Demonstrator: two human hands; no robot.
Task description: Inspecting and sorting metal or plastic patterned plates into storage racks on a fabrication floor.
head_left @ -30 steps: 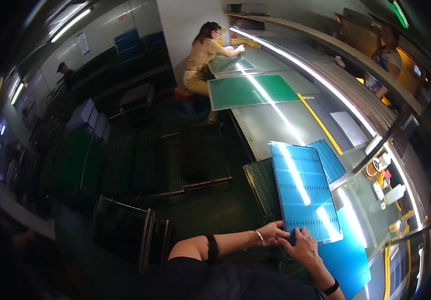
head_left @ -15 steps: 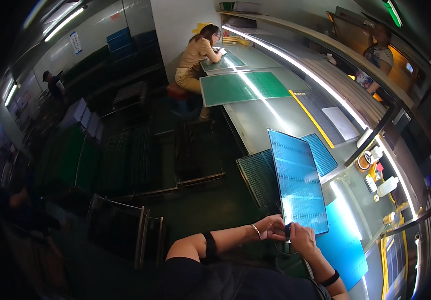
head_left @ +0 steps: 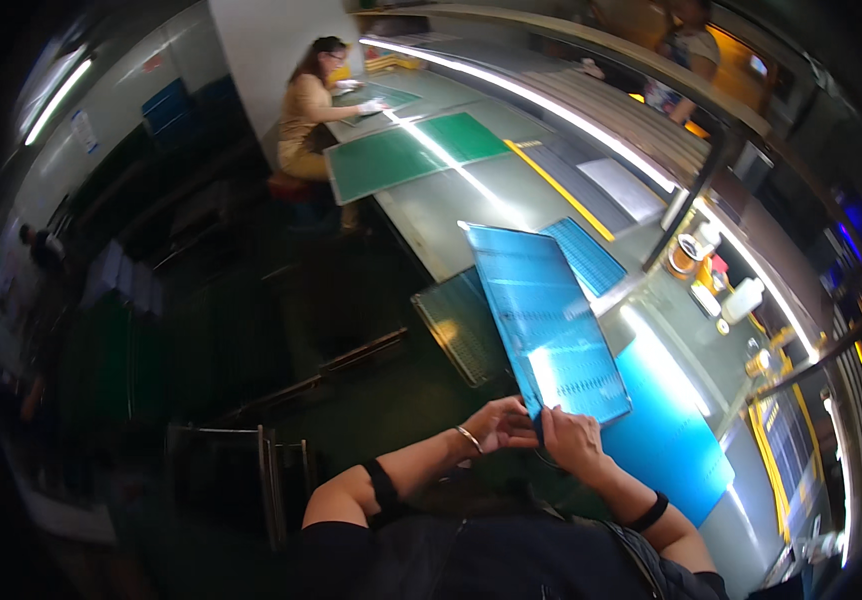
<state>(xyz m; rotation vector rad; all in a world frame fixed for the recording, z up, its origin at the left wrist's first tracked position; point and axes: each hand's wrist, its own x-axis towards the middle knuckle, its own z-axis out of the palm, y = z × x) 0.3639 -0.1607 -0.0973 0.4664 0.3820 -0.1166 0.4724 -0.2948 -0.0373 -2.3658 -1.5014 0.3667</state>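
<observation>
1. Both hands meet at the near left corner of a blue panel, a thin rectangular sheet with rows of fine markings and a bright glare low on its face.
2. The left hand has bent fingers reaching to that corner from the left; whether it grips the panel cannot be told.
3. The right hand has its fingers drawn together over the near edge, beside a small dark patch; whether it pinches the panel or something else is unclear.
4. The panel slants away from the person, above the near part of a long grey surface.
5. Partly behind it, on the right, is a smaller blue grid panel; a dark mesh panel shows on the left.
6. A plain bright blue sheet lies to the right of the hands.
7. Farther right are a white bottle and a brown roll.
8. Farther along lies a green sheet, near a yellow strip.
9. A co-worker in tan clothes sits at the far end, both arms stretched over the surface.
</observation>
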